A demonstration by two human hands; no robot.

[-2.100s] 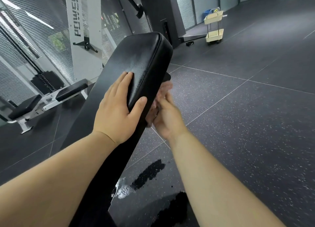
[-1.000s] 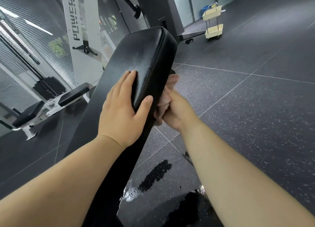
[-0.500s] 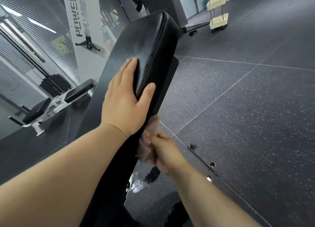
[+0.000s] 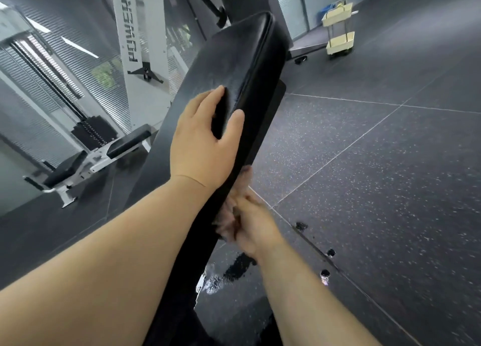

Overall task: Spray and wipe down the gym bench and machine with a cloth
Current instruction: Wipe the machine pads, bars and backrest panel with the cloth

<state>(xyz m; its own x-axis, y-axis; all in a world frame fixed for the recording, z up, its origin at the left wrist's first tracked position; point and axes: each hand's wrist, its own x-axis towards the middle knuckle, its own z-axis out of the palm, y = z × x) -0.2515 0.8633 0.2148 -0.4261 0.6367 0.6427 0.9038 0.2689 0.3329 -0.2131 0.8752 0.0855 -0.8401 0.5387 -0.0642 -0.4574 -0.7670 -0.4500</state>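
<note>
At far left a white weight machine (image 4: 86,148) with black pads stands well apart from the bench (image 4: 229,59), with dark floor between them. The bench's black pad rises tilted through the middle, and its rounded right edge faces wide bare floor (image 4: 390,189). The left hand (image 4: 203,142) clasps that edge, fingers flat on the top face and thumb down the side. Just below it the right hand (image 4: 253,227), blurred, grips a pinkish cloth (image 4: 233,210) bunched against the pad's side. A wet patch (image 4: 229,273) shines on the floor beneath. Far right, a cream cart (image 4: 338,31) stands near the wall.
</note>
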